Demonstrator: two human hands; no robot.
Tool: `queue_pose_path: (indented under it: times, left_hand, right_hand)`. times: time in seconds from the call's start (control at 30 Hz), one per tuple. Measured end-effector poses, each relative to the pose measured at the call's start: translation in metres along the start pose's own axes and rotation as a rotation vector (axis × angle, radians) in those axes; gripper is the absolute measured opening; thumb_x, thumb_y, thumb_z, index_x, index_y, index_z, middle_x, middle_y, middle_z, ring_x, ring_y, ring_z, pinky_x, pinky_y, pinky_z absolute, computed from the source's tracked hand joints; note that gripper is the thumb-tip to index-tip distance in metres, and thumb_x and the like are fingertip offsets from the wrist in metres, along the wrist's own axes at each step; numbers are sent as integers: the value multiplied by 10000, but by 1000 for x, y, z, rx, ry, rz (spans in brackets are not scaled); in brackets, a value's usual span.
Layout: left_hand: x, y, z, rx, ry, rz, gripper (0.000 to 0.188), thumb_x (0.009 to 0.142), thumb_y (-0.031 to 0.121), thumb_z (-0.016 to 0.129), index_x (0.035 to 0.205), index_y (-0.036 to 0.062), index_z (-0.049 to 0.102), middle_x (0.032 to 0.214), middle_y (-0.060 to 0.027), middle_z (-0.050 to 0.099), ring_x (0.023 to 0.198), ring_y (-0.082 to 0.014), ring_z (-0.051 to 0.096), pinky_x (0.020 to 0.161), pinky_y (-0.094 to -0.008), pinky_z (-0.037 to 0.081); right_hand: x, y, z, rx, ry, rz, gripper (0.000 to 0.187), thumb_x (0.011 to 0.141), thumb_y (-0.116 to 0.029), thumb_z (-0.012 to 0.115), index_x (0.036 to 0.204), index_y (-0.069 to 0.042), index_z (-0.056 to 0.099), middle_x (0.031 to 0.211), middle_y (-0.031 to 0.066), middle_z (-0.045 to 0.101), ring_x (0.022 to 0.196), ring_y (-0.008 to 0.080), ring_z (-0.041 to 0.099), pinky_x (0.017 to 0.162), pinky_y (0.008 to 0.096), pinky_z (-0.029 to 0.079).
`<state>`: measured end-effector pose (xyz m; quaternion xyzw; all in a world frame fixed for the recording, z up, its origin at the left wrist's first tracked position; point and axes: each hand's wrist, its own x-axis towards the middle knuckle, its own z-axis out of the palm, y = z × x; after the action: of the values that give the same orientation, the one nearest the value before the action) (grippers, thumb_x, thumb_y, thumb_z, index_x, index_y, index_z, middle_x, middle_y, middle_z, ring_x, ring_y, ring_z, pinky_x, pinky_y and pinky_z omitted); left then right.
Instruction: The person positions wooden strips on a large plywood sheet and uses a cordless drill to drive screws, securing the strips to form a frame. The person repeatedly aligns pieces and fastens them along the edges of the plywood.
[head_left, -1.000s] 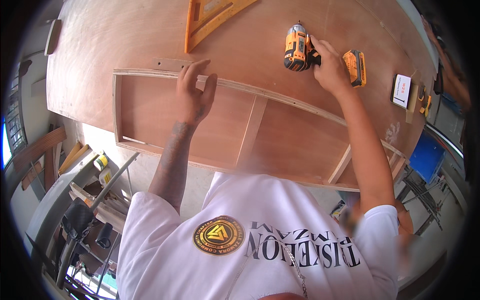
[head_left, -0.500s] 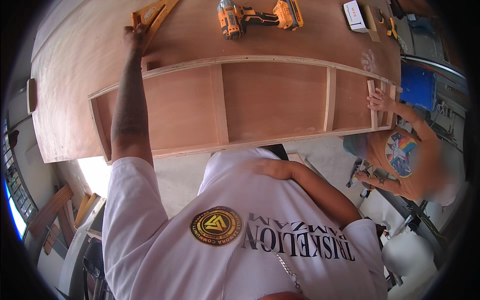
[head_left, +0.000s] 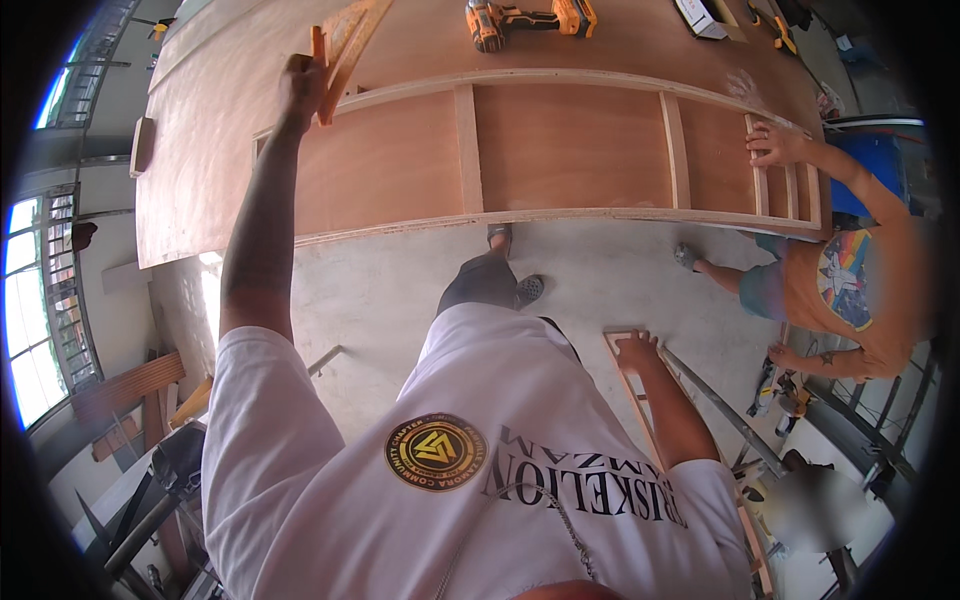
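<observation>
- The left hand (head_left: 297,88) is closed on the edge of an orange square (head_left: 347,62), arm stretched far forward.
- The square is over the plywood sheet (head_left: 200,175), its lower point across the far rail of the large frame (head_left: 470,155); whether it touches the wood, I cannot tell.
- The right hand (head_left: 637,350) is low beside the body, at the near-table end of a slim wooden frame (head_left: 629,392). The fingers meet that end, but I cannot tell whether they grasp it or only rest there.
- The slim frame slants past the shirt over the floor (head_left: 400,350).
- The step in hand looks to be handling two pieces at once, the square in front and the slim frame at the side.
- Any move from here seems to call for a sure right-hand hold on the slim frame, and for the square's point to clear the rail.
- A co-worker's hand (head_left: 775,145) lies on a short crosspiece (head_left: 757,170) at the large frame's right end, so that end likely needs care.
- The drill (head_left: 487,25) lies on the sheet beyond the large frame, with the box (head_left: 705,18) to its right; neither is held.
</observation>
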<state>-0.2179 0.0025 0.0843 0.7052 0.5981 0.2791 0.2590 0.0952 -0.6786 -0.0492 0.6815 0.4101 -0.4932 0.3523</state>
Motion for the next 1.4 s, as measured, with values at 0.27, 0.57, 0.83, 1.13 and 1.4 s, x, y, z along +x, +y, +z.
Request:
queue_pose_path:
  times: [0.27, 0.57, 0.83, 1.13, 1.4]
  left_hand:
    - [-128, -13, 9, 394, -414, 396, 119, 993, 193, 547, 994, 97, 617, 1101, -121, 679, 1077, -367, 636, 884, -486, 503]
    - [-131, -19, 60, 47, -40, 381, 323, 883, 262, 730, 1141, 73, 685, 1186, -172, 655, 1161, -377, 590, 996, -463, 481]
    - [-170, -54, 47, 269, -357, 673, 720, 884, 365, 735, 1513, 118, 485, 1440, -195, 499, 1371, -403, 443, 1142, -522, 352]
    - [-160, -56, 59, 289, -383, 735, 675, 905, 384, 691, 1519, 178, 502, 1420, -215, 493, 1398, -395, 420, 1133, -539, 330]
    - [-149, -53, 77, 180, -250, 651, 434, 882, 344, 747, 1298, 224, 722, 1198, -134, 626, 1198, -329, 565, 1029, -486, 401]
  right_hand:
    - [33, -42, -1, 1057, 603, -330, 452, 935, -232, 706, 1322, -9, 636, 1110, 187, 737, 1030, 267, 713, 918, 356, 541]
    - [-50, -169, -92, 880, 813, -623, 307, 930, -119, 657, 1215, -7, 679, 1008, 172, 726, 927, 324, 700, 842, 410, 556]
    - [-72, -200, -209, 764, 1414, -607, 230, 913, -36, 627, 1130, 0, 693, 1005, 157, 720, 962, 337, 672, 871, 443, 524]
    - [-6, -227, -264, 872, 1404, -415, 229, 912, -134, 673, 1123, -56, 717, 1011, 100, 724, 992, 314, 656, 876, 428, 527]
    - [-12, -229, -264, 755, 1412, -420, 251, 918, -227, 676, 1109, -75, 737, 1034, 90, 736, 1007, 300, 659, 888, 426, 531]
